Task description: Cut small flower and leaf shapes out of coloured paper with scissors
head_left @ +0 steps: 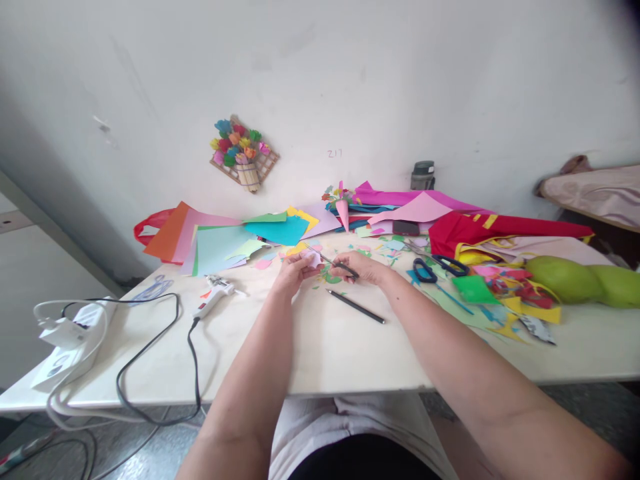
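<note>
Over the middle of the table, my left hand (293,275) pinches a small pale lilac piece of paper (313,259). My right hand (361,268) is closed round the dark handles of a pair of scissors (344,269). The blades point left, towards the paper; whether they touch it I cannot tell. Small coloured paper scraps (333,278) lie scattered beneath and behind both hands. A black pencil (356,307) rests on the table just in front of my right hand.
A white glue gun (214,295) lies at left, its black cord trailing to a power strip (70,347). Coloured sheets (220,243) are spread along the back. At right are blue-handled scissors (443,268), a red cloth (460,230), green fruit-like objects (565,280) and a dark phone (405,228).
</note>
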Motion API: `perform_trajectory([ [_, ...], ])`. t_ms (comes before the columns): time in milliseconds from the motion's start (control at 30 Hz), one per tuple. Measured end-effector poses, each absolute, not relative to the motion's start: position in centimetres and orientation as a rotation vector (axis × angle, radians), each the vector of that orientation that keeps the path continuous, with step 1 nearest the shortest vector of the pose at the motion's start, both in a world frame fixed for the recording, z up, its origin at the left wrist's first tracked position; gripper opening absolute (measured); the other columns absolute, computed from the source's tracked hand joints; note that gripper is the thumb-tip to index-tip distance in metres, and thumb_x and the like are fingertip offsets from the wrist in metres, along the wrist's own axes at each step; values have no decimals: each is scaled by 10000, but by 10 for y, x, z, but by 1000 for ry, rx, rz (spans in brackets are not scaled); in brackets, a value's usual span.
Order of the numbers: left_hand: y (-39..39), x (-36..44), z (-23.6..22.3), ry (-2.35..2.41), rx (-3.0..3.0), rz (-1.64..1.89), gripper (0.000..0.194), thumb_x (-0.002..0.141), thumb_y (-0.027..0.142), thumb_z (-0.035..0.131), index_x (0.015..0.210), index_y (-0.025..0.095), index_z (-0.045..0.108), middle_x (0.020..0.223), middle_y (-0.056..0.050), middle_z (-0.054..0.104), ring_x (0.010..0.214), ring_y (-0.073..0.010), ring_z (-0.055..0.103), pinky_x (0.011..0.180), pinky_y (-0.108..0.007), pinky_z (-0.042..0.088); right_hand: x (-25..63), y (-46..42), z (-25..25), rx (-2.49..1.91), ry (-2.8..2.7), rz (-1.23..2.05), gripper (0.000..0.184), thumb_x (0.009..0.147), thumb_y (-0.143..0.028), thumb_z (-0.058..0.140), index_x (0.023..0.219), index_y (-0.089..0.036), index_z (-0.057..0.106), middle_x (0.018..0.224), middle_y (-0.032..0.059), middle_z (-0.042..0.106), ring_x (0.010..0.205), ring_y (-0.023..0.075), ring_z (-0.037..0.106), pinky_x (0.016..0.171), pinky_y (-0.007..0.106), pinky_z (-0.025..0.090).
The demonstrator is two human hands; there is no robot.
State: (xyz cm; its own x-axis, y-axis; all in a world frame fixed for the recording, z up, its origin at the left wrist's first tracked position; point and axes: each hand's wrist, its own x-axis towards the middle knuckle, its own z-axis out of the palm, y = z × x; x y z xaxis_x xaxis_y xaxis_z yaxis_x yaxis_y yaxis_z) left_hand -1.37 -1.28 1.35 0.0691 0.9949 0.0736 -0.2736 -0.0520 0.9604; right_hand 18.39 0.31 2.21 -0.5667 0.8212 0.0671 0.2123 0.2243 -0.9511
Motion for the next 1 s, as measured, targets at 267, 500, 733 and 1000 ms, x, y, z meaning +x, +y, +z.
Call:
perform_trajectory([
  [267,-12,-14,13,896,1106,1308,300,574,318,844,694,108,665,755,-76,708,716,-193,695,743,-322,572,186,5,21,-932,-1959,1408,144,680,-254,678,698,-132,603,549,-43,520,399,52,418,374,193,304],
  [500,-13,-13,13,899,1106,1305,334,530,334,864,645,123,632,706,-50,690,707,-192,696,719,-305,570,185,3,23,-964,-1949,1405,102,691,-217,657,688,-126,612,526,-40,517,393,52,413,370,191,295],
  [733,-12,-14,13,904,1108,1304,311,562,324,849,683,123,645,744,-64,704,709,-192,692,742,-329,567,184,2,23,-938,-1895,1452,83,699,-200,619,663,-128,602,516,-36,512,408,55,415,374,191,285],
  [1000,-11,-15,11,922,1136,1296,308,595,328,839,657,125,616,685,-44,667,666,-165,667,699,-308,561,183,-1,26,-957,-1921,1404,132,681,-238,663,664,-129,591,509,-49,488,396,52,399,375,196,294],
])
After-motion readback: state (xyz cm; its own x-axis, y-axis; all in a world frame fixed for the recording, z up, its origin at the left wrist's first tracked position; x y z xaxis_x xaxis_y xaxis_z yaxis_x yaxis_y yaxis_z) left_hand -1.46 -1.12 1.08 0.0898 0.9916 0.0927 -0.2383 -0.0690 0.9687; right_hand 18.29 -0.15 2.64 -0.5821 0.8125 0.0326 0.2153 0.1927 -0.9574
